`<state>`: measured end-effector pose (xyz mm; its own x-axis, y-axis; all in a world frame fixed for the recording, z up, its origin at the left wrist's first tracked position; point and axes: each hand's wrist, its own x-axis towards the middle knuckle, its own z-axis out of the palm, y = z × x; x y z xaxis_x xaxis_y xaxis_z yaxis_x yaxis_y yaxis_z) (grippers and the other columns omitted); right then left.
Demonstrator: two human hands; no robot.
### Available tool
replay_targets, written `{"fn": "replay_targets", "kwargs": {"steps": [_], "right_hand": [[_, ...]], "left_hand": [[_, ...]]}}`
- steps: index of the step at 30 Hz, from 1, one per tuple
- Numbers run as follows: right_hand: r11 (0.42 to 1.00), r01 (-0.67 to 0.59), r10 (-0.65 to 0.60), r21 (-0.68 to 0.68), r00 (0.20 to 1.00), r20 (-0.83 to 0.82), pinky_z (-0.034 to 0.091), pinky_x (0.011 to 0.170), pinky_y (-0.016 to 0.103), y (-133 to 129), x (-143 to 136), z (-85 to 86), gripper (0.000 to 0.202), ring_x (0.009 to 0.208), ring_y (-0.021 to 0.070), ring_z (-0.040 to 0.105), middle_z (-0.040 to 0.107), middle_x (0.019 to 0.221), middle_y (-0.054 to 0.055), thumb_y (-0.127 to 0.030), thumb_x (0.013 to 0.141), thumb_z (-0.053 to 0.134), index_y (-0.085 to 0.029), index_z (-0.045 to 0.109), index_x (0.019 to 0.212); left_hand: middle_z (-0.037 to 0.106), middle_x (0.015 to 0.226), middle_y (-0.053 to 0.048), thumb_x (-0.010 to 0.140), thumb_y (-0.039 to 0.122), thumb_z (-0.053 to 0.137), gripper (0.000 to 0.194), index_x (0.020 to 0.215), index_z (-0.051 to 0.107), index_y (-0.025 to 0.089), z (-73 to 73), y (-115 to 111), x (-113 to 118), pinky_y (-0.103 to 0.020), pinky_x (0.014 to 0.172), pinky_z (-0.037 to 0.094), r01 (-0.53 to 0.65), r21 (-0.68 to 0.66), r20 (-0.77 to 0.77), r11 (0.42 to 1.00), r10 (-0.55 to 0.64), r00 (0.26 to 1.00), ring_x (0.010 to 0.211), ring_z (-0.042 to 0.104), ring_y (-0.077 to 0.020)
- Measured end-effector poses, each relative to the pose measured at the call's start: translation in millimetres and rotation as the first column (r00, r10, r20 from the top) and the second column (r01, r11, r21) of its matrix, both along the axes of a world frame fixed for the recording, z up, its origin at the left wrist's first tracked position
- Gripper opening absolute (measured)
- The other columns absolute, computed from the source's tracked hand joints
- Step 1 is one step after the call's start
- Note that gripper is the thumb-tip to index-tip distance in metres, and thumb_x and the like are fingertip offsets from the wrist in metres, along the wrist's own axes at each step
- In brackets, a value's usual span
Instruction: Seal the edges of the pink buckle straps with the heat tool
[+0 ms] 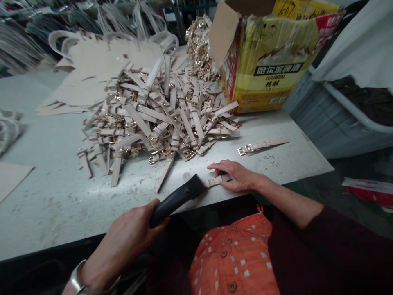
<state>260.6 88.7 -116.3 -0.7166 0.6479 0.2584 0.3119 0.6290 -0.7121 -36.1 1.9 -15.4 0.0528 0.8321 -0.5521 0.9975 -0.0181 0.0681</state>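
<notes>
In the head view, the left hand (133, 231) is closed around the handle of a black tool (181, 196), whose wide end points at a strap (214, 181) near the front edge of the worktop (92, 213). Whether the tool touches the strap's end is hard to tell. The right hand (236, 176) has hold of the strap at its other end, fingers partly bent and the forefinger reaching out above it.

Beyond the right hand, a second strap (264, 145) with a gold buckle lies alone on the worktop. A big pile (159, 119) of pale buckled straps spreads behind the tool, with a heap of gold buckles (199, 49) behind it, next to an open yellow box (270, 61). Pale flat panels (82, 88) lie behind the pile to the left. A grey bin (319, 119) stands beyond the worktop's right edge.
</notes>
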Motion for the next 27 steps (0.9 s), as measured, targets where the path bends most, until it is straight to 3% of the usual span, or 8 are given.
{"fn": "replay_targets", "kwargs": {"steps": [8,15,21,27], "right_hand": [[0.999,0.044,-0.045,-0.008,0.999,-0.009,0.044,0.082,0.033,-2,-2,5.6,0.043,0.085,0.0185,0.056,0.063,0.090,0.005,-0.011,0.072,0.062,-0.016,0.055,0.114],[0.991,0.065,-0.071,0.116,0.996,0.049,0.043,0.078,0.033,-5,-4,8.9,0.021,0.088,0.0210,0.053,0.061,0.088,0.007,-0.010,0.070,0.061,-0.015,0.063,0.090],[0.963,0.200,-0.230,0.180,0.959,0.166,0.040,0.072,0.030,-18,-11,14.3,0.007,0.075,0.0179,0.052,0.058,0.078,0.004,-0.012,0.074,0.059,-0.017,0.061,0.078],[0.945,0.075,-0.111,0.317,0.989,0.096,0.040,0.073,0.032,-31,-5,4.9,0.006,0.082,0.0195,0.051,0.060,0.089,0.006,-0.015,0.081,0.057,-0.018,0.061,0.078]], "left_hand": [[0.068,0.078,-0.002,0.078,0.047,0.047,0.029,0.091,0.058,0.024,-10.9,9,20,-0.023,0.060,0.038,-0.018,0.062,0.085,0.998,0.012,0.996,0.074,0.064,-0.0184],[0.067,0.071,-0.001,0.080,0.048,0.044,0.029,0.090,0.057,0.023,-8.2,-7,-1,-0.024,0.058,0.037,-0.067,0.067,0.073,0.996,0.062,0.995,0.069,0.064,-0.0185],[0.064,0.066,0.001,0.082,0.046,0.043,0.027,0.085,0.056,0.023,1.7,-20,-9,-0.024,0.057,0.036,-0.106,0.039,0.089,0.994,0.102,0.991,0.064,0.061,-0.0169],[0.064,0.066,0.001,0.083,0.047,0.042,0.028,0.085,0.057,0.023,12.3,-22,-1,-0.024,0.057,0.037,-0.119,-0.026,0.133,0.993,0.122,0.984,0.062,0.061,-0.0157]]}}
